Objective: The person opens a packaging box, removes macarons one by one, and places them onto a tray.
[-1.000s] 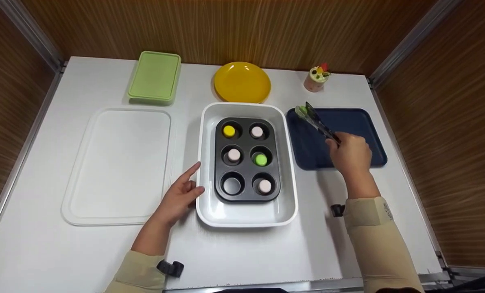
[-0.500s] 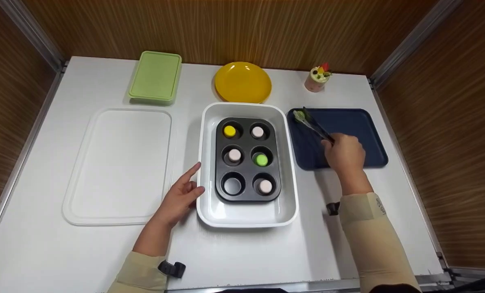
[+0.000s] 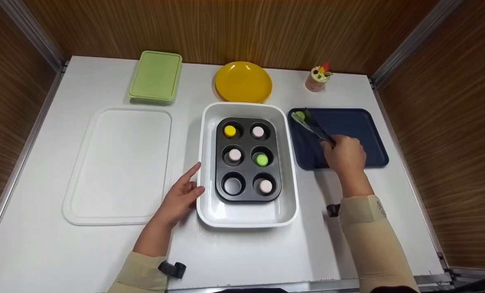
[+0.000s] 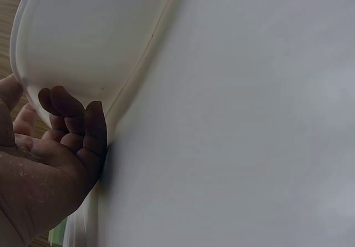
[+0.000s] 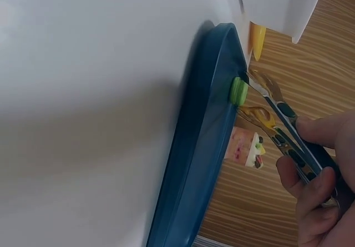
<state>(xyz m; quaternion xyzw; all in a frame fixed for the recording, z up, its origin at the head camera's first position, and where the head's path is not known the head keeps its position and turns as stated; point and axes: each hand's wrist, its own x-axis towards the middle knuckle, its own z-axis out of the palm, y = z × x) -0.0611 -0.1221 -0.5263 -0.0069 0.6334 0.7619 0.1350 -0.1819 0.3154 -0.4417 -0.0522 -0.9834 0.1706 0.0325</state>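
Note:
My right hand (image 3: 345, 154) grips a pair of tongs (image 5: 302, 147). Their tips are spread apart near a green macaron (image 5: 239, 91), which rests in the far left corner of the dark blue tray (image 3: 348, 130). My left hand (image 3: 180, 199) touches the left rim of a white basin (image 3: 246, 217) with its index finger and thumb; in the left wrist view several fingers (image 4: 72, 114) bend loosely by the outer wall. Inside the basin lies a black muffin tin (image 3: 246, 162). Yellow (image 3: 229, 130), pink and green (image 3: 261, 160) macarons sit in its cups, and the front left cup is bare.
A white rectangular lid or tray (image 3: 120, 167) lies left of the basin. Behind stand a green lidded box (image 3: 156, 76), a yellow plate (image 3: 243, 82) and a decorated dessert cup (image 3: 317, 80). Wooden panels (image 3: 242, 28) border the table at the back and sides.
My right hand has lowered the tongs to the blue tray's far left corner. The tongs have spread, leaving the green macaron on the tray. My left hand stays at the basin rim.

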